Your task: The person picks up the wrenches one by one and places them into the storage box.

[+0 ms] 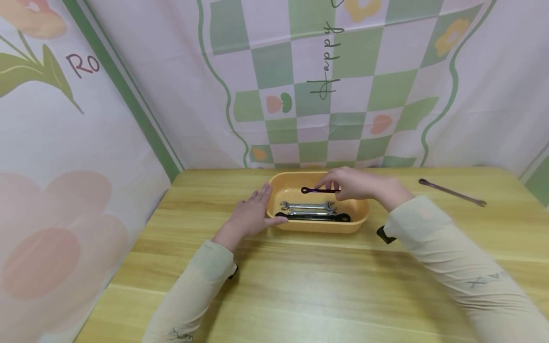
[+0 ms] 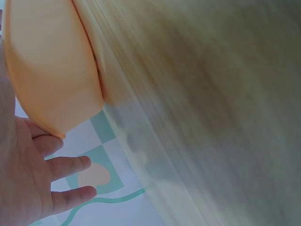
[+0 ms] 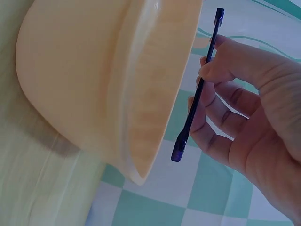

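My right hand pinches a dark purple wrench between thumb and fingers, above the inside of an orange basin. The right wrist view shows this wrench above the basin's rim. At the basin's left end my left hand rests against the rim, its fingers fairly straight. Fingers spread past the basin's side in the left wrist view. Inside the basin lie silver wrenches and, by the near wall, a black wrench.
Another dark wrench lies on the wooden table, to the right of the basin. A patterned cloth hangs along the table's back edge, and a flowered cloth hangs at the left.
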A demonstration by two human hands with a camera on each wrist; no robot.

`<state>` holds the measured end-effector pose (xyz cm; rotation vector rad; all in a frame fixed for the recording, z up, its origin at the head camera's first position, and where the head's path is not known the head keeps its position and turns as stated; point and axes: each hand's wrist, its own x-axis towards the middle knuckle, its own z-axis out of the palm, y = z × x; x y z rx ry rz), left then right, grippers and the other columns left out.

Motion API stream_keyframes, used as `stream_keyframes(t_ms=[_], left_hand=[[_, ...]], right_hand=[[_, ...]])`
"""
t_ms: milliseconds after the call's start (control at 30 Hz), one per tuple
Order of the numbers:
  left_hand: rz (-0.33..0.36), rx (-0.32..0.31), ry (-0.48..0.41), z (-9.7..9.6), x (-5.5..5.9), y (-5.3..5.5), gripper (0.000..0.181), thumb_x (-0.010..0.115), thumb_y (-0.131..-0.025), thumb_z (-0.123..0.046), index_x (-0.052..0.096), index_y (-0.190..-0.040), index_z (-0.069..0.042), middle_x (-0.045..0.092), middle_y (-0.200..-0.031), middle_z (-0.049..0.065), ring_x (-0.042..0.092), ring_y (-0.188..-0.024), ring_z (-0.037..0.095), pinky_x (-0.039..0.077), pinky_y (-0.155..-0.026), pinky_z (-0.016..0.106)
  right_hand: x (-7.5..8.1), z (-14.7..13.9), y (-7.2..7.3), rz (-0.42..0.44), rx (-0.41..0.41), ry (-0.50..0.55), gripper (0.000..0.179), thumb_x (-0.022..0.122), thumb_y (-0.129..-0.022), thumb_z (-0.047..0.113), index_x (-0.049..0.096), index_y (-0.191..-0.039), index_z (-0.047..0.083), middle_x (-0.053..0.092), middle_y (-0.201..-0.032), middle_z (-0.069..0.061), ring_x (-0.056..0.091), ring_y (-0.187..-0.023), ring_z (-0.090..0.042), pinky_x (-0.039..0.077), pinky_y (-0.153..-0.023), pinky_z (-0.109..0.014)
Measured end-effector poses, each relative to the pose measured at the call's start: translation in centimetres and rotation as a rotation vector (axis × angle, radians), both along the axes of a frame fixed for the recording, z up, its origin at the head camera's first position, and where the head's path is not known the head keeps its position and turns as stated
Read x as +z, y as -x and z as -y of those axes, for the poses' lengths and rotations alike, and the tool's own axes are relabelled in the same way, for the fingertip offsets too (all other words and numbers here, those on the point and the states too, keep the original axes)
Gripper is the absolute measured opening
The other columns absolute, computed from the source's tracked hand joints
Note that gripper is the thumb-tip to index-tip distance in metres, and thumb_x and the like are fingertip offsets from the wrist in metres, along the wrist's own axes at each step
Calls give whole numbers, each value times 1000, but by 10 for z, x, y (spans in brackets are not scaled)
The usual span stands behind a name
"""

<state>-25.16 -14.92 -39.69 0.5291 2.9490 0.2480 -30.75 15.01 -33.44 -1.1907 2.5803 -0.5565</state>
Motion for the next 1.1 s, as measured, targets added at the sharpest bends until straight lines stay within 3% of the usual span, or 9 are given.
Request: stream_keyframes(t_ms=[133, 367, 600, 800, 1100], left_hand=[[-4, 0, -2, 0, -1, 0, 109, 48, -92, -78, 5, -165, -9, 4, -172, 6, 21, -153, 35, 29, -115, 65], [-8, -5, -4, 0, 0, 0, 109, 48, -92, -78, 5, -165, -9, 6, -172, 8, 22, -153, 36, 30, -114, 65], [-7, -8, -8, 1, -1, 0, 110, 46, -92, -79, 4, -165, -9, 5, -172, 7, 21, -153, 36, 30, -115, 65], [-9, -8, -1, 1, 0, -1, 110, 46, -92, -79, 6, -165, -9, 5, -172, 7, 22, -153, 36, 30, -115, 64], [-9, -7, -2, 0, 2, -1, 108, 48, -93, -77, 6, -165, -8, 6, -171, 8, 22, -152, 36, 31, -114, 64]], right_hand=[[-4, 4, 1, -4, 9, 8, 56, 60, -78, -15, 69, -130, 4, 65, -101, -6, 58, -90, -21, 52, -75, -38], [-12, 9, 4, -48, 35, -3, 43, 75, -86, -5, 70, -128, 3, 68, -103, -4, 61, -92, -20, 55, -80, -40], [-20, 14, 7, -27, 5, -8, 47, 68, -85, -10, 70, -129, 6, 69, -106, -9, 62, -92, -21, 54, -81, -43], [-28, 19, 9, -72, -25, -15, 43, 72, -88, -5, 71, -128, 8, 69, -106, -11, 62, -88, -20, 55, -78, -41], [-36, 23, 13, -114, 5, -17, 34, 74, -92, 3, 72, -125, 6, 70, -100, -10, 61, -81, -16, 55, -73, -38]])
